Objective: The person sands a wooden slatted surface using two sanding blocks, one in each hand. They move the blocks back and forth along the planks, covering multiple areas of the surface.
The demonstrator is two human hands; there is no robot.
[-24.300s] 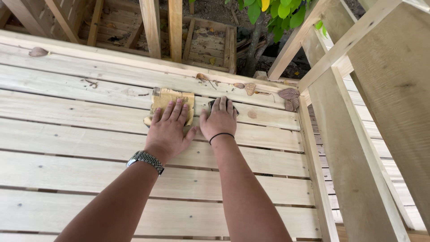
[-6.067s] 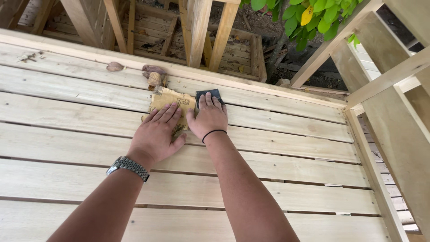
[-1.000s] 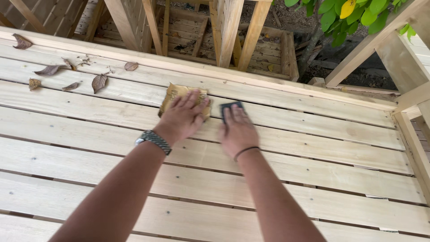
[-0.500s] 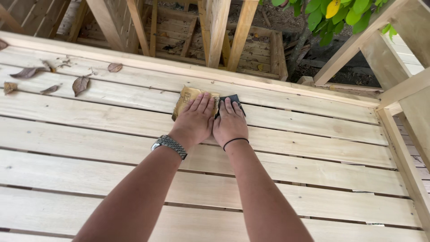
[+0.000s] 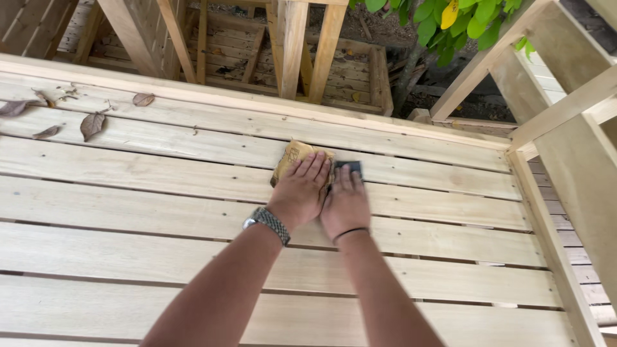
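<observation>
Dry leaves (image 5: 92, 123): a few brown ones lie scattered on the far planks at your far left, well apart from your hands.
Deck (image 5: 160, 193): pale wooden planks run across the whole view with thin gaps between them; both your hands rest on one plank near the middle.
Wristwatch (image 5: 268, 223): a metal-band watch sits on your left wrist, just behind the hand.
Left hand (image 5: 300, 191): you press it flat, palm down and fingers spread, on top of the tan sheet; it pins the sheet to the plank rather than curling round it.
Sandpaper sheet (image 5: 292, 156): the tan sheet lies flat on the plank, its far corner showing beyond your left fingertips, the rest hidden under your palm.
Hands together: your two hands lie side by side, touching along the thumbs.
Right hand (image 5: 346, 204): you hold it flat too, fingers straight and close together, bearing down on the dark piece.
Dark pad (image 5: 350, 168): only a small dark edge shows past your right fingertips, just beside the tan sheet; what kind of piece it is cannot be told.
Wrist band (image 5: 350, 232): a thin black band circles your right wrist.
Railing post (image 5: 565, 122): pale timber framing rises at your right, well apart from your hands.
Green foliage (image 5: 450, 19): leaves hang beyond the deck's far edge, upper right.
</observation>
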